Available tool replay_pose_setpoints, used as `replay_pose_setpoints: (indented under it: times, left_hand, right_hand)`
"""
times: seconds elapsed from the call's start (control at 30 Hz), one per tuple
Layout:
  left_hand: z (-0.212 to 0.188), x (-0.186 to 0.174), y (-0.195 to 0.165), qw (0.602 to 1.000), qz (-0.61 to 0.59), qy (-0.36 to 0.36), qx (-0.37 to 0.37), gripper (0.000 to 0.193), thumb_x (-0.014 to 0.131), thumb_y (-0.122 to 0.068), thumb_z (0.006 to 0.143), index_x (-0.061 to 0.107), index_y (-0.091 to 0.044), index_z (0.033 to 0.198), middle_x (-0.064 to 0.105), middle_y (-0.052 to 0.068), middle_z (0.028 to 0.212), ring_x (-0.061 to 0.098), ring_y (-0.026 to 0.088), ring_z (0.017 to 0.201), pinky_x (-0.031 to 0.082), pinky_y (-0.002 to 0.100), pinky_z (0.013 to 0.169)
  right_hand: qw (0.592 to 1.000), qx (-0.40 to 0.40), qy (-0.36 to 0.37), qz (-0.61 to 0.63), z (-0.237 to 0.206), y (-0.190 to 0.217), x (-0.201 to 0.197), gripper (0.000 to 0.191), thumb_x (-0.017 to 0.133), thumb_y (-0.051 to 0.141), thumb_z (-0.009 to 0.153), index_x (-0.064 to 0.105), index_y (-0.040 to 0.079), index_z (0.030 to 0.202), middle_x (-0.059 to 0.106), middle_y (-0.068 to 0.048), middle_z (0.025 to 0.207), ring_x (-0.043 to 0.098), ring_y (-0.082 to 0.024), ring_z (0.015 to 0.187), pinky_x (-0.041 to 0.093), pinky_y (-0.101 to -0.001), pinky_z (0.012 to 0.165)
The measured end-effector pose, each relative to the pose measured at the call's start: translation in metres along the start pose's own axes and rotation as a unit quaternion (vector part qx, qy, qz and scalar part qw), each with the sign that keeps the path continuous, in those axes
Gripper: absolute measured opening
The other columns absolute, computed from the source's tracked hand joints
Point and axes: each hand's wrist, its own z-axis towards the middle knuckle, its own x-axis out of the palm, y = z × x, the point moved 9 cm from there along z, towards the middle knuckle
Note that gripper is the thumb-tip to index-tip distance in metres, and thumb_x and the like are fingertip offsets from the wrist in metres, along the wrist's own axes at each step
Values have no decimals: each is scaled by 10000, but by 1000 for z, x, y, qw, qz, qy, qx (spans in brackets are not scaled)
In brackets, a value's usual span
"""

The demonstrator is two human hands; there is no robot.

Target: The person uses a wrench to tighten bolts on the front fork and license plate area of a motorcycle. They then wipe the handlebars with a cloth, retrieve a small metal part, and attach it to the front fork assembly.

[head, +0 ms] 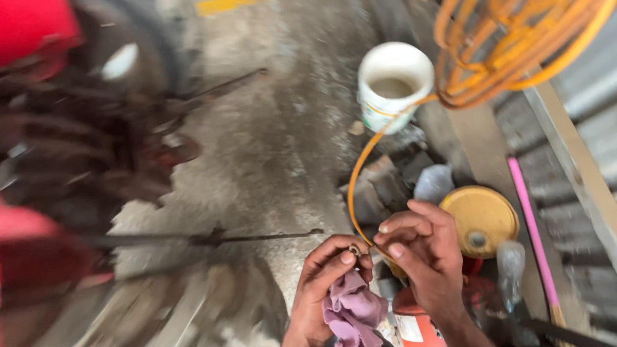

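My left hand (326, 281) holds a crumpled purple rag (353, 312) in its palm and pinches a small metal part (354, 250) at its fingertips. My right hand (420, 249) meets it from the right, fingers closed on the end of a thin orange hose (358, 180). The hose runs up in a curve to a large coil of orange hose (535, 16) hanging at the top right. Both hands are low in the middle of the view.
A red motorcycle (34, 147) with greasy engine parts fills the left, blurred. A white bucket (393, 86) stands on the concrete floor. A yellow round lid (482, 217), an orange can (418, 329), a pink rod (533, 235) and corrugated metal sheet (612, 114) lie right.
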Motion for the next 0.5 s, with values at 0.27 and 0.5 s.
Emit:
replay_pose_setpoints:
  times: [0.27,0.5]
  left_hand:
    - [-186,9,-79,988,-104,-71,94,196,697,-101,935,687,35,1076,694,99,862,659,169,773,542,273,665]
    - [-343,-12,-106,982,-104,-90,132,213,681,-91,934,697,15,1118,724,100,889,694,159,793,567,268,684]
  right_hand:
    - [969,-56,228,-70,-62,80,158,448,503,-91,1034,402,3,1461,674,-178,1178,658,-205,1077,538,-349,1003]
    - [920,-166,320,-151,-161,127,281,346,458,-106,1009,511,1,1333,683,-144,1089,691,-208,1015,518,-374,1070]
